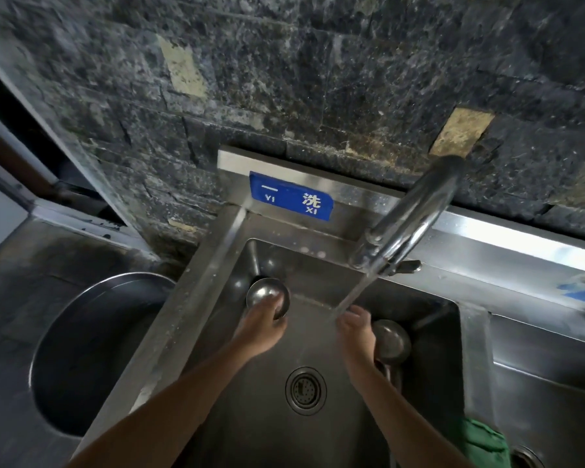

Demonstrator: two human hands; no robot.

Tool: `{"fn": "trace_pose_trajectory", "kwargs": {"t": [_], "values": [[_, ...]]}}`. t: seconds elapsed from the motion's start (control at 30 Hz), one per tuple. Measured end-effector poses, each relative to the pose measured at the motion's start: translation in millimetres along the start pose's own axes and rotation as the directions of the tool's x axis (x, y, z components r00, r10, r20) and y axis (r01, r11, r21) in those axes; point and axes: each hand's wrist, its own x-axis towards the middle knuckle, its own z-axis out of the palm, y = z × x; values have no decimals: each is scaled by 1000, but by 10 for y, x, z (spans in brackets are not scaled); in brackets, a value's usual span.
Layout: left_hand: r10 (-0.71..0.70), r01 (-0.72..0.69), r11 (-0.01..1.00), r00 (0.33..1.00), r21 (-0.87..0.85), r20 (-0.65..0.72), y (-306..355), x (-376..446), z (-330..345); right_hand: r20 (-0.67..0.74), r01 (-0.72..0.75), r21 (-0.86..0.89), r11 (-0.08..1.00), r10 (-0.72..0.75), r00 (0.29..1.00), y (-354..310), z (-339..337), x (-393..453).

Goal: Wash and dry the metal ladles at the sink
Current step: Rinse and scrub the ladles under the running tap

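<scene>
The left hand reaches into the sink, its fingers curled over the bowl of a ladle and hiding the bowl's near edge; it is grasping that ladle. The ladle's handle runs up and away against the sink's far-left corner, partly lost in reflections on the steel. The right hand sits under the stream of water, fingers bent; what they close on is hidden by the hand's back, so I cannot tell whether it grips anything. Just beside it, to the right, lies a second ladle, its handle running toward the camera behind the right wrist and mostly covered.

Two ladles show, both dull grey metal with round bowls. There is one drain in the sink floor between the forearms, one tap, blurred, arching from the right, and one blue sign on the back edge. A large round metal basin sits left of the sink, its right side cut off by the rim. A green cloth lies at the lower right, partly out of frame.
</scene>
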Motion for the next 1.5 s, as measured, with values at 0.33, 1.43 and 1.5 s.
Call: {"fn": "trace_pose_trajectory", "kwargs": {"t": [0.33, 1.43, 1.5], "values": [[-410, 433, 899, 887, -71, 212, -1126, -552, 285, 488, -245, -187, 951, 306, 817, 534, 1429, -487], [-258, 468, 308, 879, -829, 400, 457, -191, 527, 315, 271, -350, 897, -160, 936, 466, -120, -461], [-235, 420, 237, 900, -876, 368, 564, -205, 489, 315, 309, -308, 900, -210, 926, 381, -183, -449]]}}
